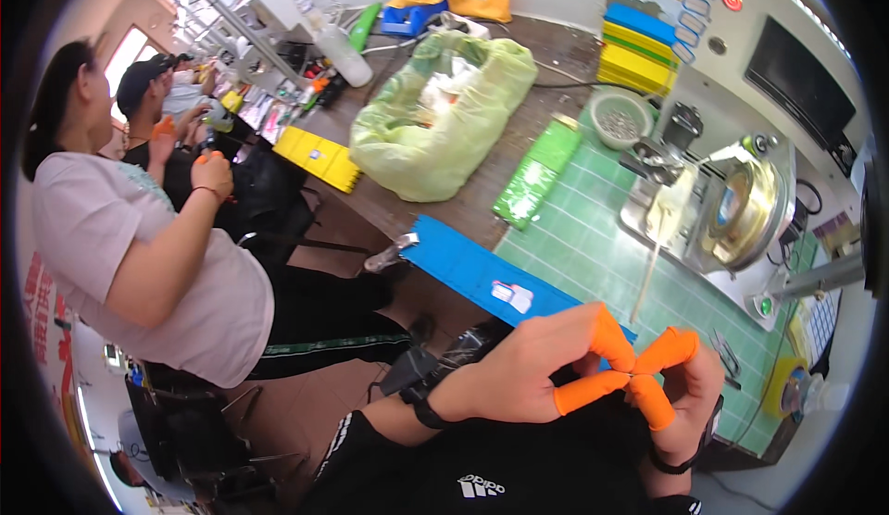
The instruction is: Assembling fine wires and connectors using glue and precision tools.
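My left hand (pixel 519 367) and my right hand (pixel 693 395) meet in front of my chest, with orange finger cots on the thumbs and index fingers. Both hands are pinched, fingertips to fingertips. Whatever sits between them is too small to name. Just beyond the left hand, a long blue tray (pixel 454 267) with white labels reaches over the table edge. The green gridded mat (pixel 579 246) lies beyond my hands, with a thin pale stick (pixel 646 282) over it.
A bowl of small metal pieces (pixel 620 119) stands near a machine with a round metal bowl (pixel 738 211). Tweezers (pixel 725 356) lie at the right. Farther back are a green packet (pixel 539 170), a bag-lined container (pixel 440 135) and a yellow tray (pixel 317 157). A person (pixel 153 246) stands at left.
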### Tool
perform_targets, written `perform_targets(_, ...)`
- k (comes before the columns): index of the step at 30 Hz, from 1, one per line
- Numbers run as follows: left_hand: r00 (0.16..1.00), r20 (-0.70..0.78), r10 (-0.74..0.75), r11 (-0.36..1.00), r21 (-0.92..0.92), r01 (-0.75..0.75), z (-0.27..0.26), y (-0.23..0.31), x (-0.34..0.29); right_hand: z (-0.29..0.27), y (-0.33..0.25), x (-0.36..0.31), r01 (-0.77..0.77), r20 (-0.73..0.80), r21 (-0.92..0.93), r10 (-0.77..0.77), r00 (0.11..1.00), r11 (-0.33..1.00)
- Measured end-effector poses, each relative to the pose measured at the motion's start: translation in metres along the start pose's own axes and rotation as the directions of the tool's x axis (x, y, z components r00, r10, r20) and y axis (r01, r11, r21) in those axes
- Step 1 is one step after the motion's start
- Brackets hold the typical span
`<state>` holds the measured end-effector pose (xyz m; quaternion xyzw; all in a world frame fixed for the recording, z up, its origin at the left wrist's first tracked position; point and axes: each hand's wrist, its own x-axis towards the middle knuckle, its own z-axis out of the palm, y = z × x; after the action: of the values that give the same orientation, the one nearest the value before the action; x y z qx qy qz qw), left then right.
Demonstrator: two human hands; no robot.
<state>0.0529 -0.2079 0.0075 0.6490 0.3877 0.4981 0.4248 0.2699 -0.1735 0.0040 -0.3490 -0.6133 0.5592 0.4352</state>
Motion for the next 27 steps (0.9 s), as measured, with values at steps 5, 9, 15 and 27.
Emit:
perform_targets(5, 0.999, 0.037, -0.026, 0.993, -0.11, 0.03, 0.0, -0.001, 0.0, -0.003, -0.001, -0.001, -0.139, 0.043, 0.081, 0.136, 0.99, 0.987)
perform_targets(9, 0.999, 0.038, -0.034, 0.992, -0.124, 0.039, 0.0, -0.003, 0.0, 0.001, -0.001, 0.002, -0.15, 0.036, 0.201, 0.145, 0.989, 0.968)
perform_targets(15, 0.991, 0.045, -0.129, 0.969, -0.208, 0.135, -0.001, -0.008, -0.004, 0.0, 0.016, 0.0, 0.174, -0.001, -0.262, -0.18, 0.984, 0.949)
perform_targets(27, 0.948, -0.033, -0.317, 0.915, -0.274, 0.296, 0.002, -0.018, -0.02, 0.015, 0.01, 0.008, 0.355, 0.123, -0.537, -0.345, 0.931, 0.765)
